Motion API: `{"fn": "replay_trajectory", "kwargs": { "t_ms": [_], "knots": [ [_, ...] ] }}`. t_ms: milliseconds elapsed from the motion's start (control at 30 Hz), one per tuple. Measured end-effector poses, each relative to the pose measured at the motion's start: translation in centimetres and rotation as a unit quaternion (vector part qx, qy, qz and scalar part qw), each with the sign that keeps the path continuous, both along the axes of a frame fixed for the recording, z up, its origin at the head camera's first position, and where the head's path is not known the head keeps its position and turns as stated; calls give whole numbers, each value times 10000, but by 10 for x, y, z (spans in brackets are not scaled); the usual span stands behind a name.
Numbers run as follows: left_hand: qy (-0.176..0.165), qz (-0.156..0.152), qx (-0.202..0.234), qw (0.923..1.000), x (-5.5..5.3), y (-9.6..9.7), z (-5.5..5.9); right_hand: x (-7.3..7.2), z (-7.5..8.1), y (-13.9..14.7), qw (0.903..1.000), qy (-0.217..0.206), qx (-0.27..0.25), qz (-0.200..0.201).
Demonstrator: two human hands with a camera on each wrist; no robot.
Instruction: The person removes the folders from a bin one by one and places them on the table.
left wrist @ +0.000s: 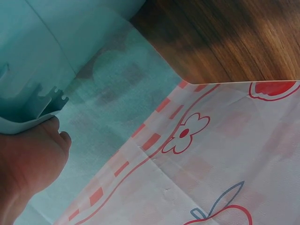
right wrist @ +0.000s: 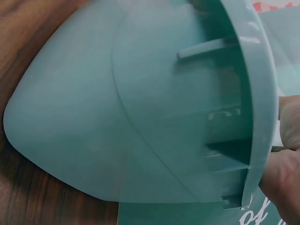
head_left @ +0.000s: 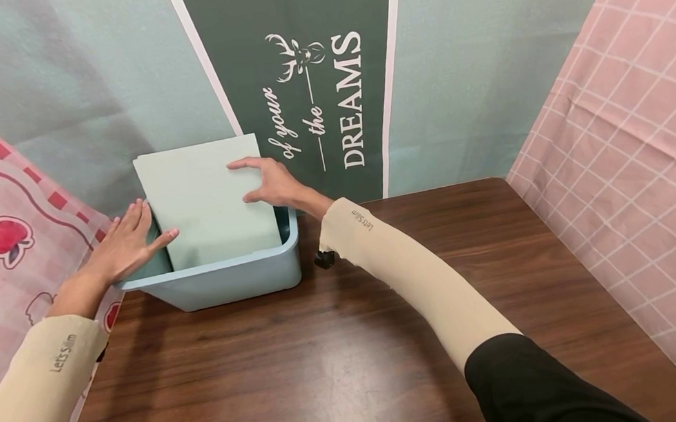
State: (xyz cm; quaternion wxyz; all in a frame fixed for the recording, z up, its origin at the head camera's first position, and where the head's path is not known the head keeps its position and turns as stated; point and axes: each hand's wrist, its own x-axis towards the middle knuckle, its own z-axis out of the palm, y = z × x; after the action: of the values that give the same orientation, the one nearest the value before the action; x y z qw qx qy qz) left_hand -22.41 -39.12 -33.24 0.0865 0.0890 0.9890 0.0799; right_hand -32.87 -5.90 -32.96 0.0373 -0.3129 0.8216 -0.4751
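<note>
A light blue plastic bin [head_left: 235,285] stands at the table's back left, with a flat pale green panel [head_left: 210,206] leaning upright inside it. The panel rises well above the rim and shows a doubled edge at its top left corner. My left hand [head_left: 133,239] rests at the bin's left rim, fingers straight and thumb spread toward the panel. My right hand [head_left: 275,182] reaches in front of the panel's right edge, index finger and thumb apart with nothing between them; its other fingers are hidden. The right wrist view shows that hand [right wrist: 283,173] beside the ribbed underside of the rim.
The brown wooden table [head_left: 347,359] stretches to the front and right. Behind it hangs a green cloth [head_left: 452,88] with white lettering on its dark stripe. Pink cloths, one fruit-printed [head_left: 8,237] and one checked [head_left: 638,173], flank the table.
</note>
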Motion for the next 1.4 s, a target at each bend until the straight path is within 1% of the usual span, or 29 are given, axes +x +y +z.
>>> {"fn": "replay_trajectory", "kwargs": {
  "t_ms": [100,233,500,633,733,1033,1200,1400],
  "knots": [
    [4,-17,55,10000,0,1,1,0,-1,2,9995,198,15,-256],
    [9,-42,104,9999,0,2,1,0,-1,4,9978,334,-77,-570],
    [-7,-40,40,10000,0,1,2,-1,2,10,9929,472,-589,-925],
    [-18,-38,21,10000,0,1,1,1,4,13,9891,385,-919,-1087],
    [-7,-46,50,10000,0,2,1,2,6,17,9850,385,-1174,-1202],
    [-23,-55,73,10000,1,2,2,3,21,29,9711,666,-1689,-1549],
    [1,-51,45,10000,1,2,1,1,29,39,9622,875,-2041,-1579],
    [41,-21,120,9999,2,2,0,1,39,51,9523,984,-2394,-1616]
  ]
}}
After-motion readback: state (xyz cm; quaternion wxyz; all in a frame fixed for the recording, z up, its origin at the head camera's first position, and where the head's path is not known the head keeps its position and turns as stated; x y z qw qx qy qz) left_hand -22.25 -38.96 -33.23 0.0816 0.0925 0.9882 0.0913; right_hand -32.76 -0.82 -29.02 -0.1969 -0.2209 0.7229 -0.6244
